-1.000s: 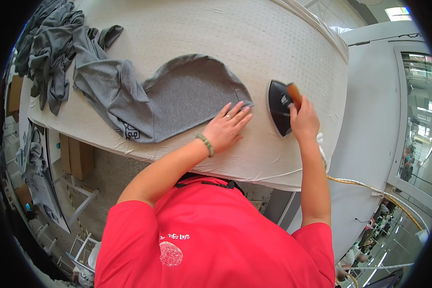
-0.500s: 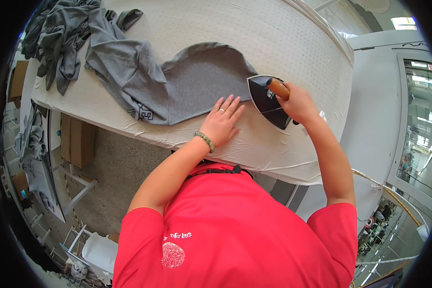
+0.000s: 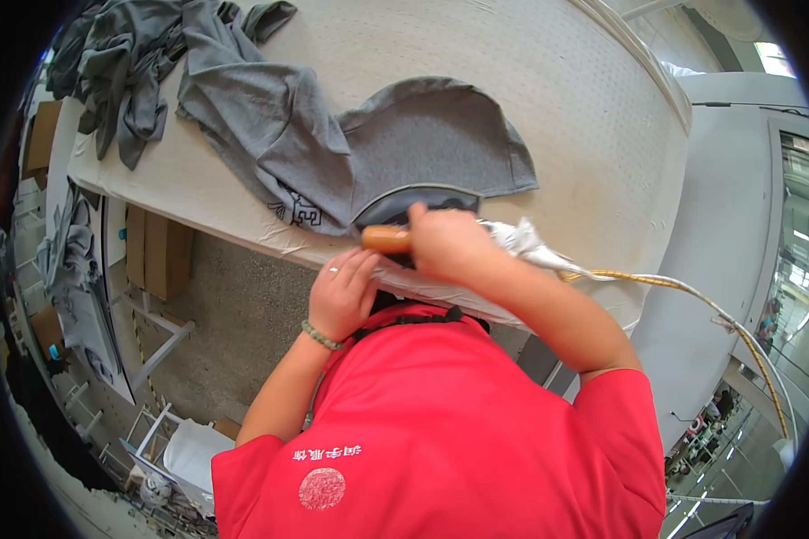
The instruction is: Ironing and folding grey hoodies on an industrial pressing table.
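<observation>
A grey knit garment lies across the padded table, its right part spread flat with a curved far edge and its left part rumpled. A dark print shows near its front edge. My right hand, slightly blurred, grips the brown wooden handle of an iron. The iron's dark body rests on the garment's near edge, partly covered by my hand and arm. Beside the handle, at the table's front edge, my left hand lies with its fingers stretched and close together. It wears a ring and a green bead bracelet.
More grey garments are heaped at the table's far left. A yellow-and-white hose runs right from the iron's white wrapping. Cardboard boxes stand below on the left. The pale table cover extends past the garment.
My right hand has swept the iron left and nearer, from beside the garment onto its near edge. My left hand has drawn back off the garment to the table's front edge.
</observation>
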A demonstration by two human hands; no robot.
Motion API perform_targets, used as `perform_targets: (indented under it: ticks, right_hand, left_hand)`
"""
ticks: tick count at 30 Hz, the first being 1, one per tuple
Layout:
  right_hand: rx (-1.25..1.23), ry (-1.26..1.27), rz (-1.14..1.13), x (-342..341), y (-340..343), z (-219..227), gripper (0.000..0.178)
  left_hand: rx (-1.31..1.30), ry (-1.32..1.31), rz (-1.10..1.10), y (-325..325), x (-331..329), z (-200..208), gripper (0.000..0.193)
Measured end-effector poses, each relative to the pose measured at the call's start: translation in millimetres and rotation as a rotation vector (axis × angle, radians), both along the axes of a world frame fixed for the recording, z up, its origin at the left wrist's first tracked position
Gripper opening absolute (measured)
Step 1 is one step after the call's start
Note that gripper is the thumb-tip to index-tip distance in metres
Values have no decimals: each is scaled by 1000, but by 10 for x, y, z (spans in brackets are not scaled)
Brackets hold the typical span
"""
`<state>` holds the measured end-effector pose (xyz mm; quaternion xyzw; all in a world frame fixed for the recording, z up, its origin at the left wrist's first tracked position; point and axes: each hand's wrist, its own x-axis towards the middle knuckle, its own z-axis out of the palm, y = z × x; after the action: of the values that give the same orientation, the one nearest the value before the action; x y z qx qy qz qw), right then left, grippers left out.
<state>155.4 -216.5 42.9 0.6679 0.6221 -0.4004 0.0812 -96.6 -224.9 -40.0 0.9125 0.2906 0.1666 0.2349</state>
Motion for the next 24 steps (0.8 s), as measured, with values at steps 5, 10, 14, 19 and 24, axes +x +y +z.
perform_targets:
  ticks: [5, 10, 14, 19, 24]
  right_hand:
    - [12, 13, 36, -82, 125, -81, 32]
    - [108, -114, -722, 895, 178, 72, 38]
    - [242, -230, -836, 1407, -249, -207, 36]
    - [187, -275, -805, 1362, -127, -213, 38]
    - [178, -205, -690, 961, 833, -74, 32]
  left_hand:
    - [-61, -123, 133, 284, -38, 227, 21]
    - [-98, -324, 123, 890, 164, 458, 19]
    - [89, -336, 111, 1954, 900, 313, 14]
    - [-175, 424, -90, 2610, 1146, 75, 18]
    - [-257, 227, 118, 2495, 1010, 76, 16]
